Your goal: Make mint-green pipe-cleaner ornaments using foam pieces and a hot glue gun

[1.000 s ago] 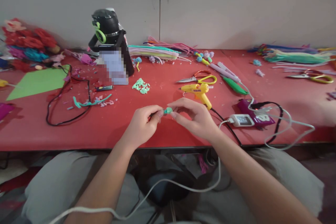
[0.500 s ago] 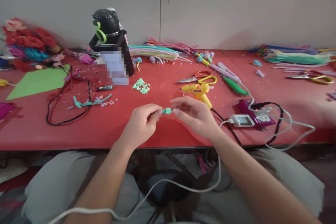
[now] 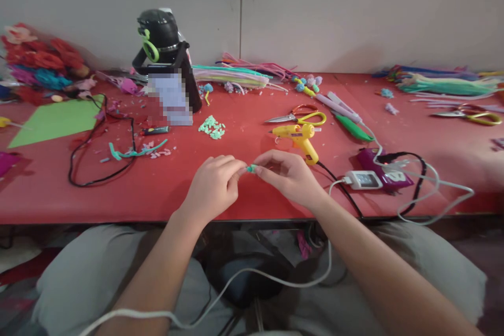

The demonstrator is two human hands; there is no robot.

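Between my hands, over the front of the red table (image 3: 189, 184), is a small green fuzzy piece (image 3: 251, 168) that looks like pipe cleaner. My left hand (image 3: 214, 184) pinches its left end between thumb and fingers. From the other side, my right hand (image 3: 287, 176) closes thumb and fingertips on it, so most of the piece is covered. A little pile of short light-green cut pieces (image 3: 211, 127) lies beyond my left hand. Behind my right hand rests a yellow glue gun (image 3: 297, 139), with red-and-yellow-handled scissors (image 3: 299, 115) just past it.
A black bottle (image 3: 161, 37) stands at the back left beside a green sheet (image 3: 59, 122) and a looped black cable (image 3: 73, 168). Bundles of pipe cleaners (image 3: 444, 85) line the back. On the right lie a lilac straightener-like tool (image 3: 340, 108), a white device (image 3: 364, 180) and cords.
My right hand has moved in to the left, and its fingers have closed on the green piece. Less of the piece shows now. My left hand keeps its pinch.
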